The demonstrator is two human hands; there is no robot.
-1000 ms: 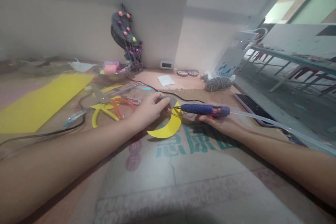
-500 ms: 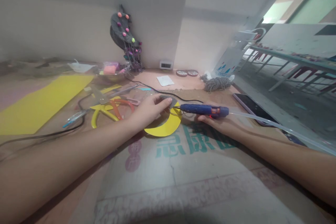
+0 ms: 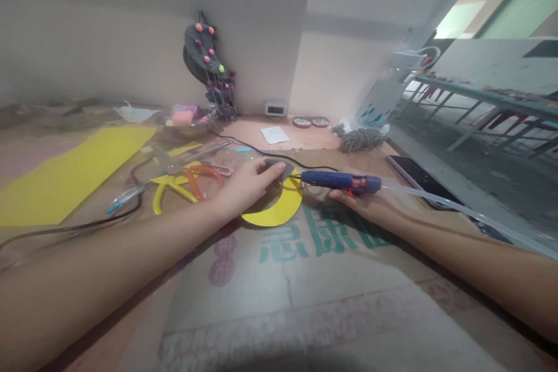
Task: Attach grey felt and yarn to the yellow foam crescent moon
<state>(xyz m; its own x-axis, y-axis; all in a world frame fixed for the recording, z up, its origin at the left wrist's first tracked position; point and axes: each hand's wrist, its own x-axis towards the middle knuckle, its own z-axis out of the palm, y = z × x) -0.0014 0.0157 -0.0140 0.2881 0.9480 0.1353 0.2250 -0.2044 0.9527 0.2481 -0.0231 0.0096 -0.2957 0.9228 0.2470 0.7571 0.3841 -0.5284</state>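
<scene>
A yellow crescent cut-out [image 3: 279, 209] lies on the cardboard in front of me, its upper end covered in grey yarn. My left hand [image 3: 257, 177] pinches that grey-wrapped end between thumb and fingers. In my right hand [image 3: 355, 197] is a blue hot glue gun [image 3: 331, 180], held level with its nozzle pointing left at the yellow edge beside the yarn. A red light glows on the gun, and a long clear glue stick [image 3: 436, 193] sticks out of its back. A loose strand of yarn hangs around the nozzle; whether the tip touches the crescent I cannot tell.
Orange-handled scissors [image 3: 204, 180], yellow-handled pliers [image 3: 168, 192] and yellow sheet [image 3: 87, 174] lie at left. A grey yarn bundle [image 3: 360, 140] and phone [image 3: 418, 180] are right. A decorated grey crescent [image 3: 203, 52] hangs on the wall. A black cord [image 3: 279, 155] crosses behind my hands.
Almost nothing differs. The glue gun's nozzle has shifted very slightly right, while my left hand keeps its hold on the crescent.
</scene>
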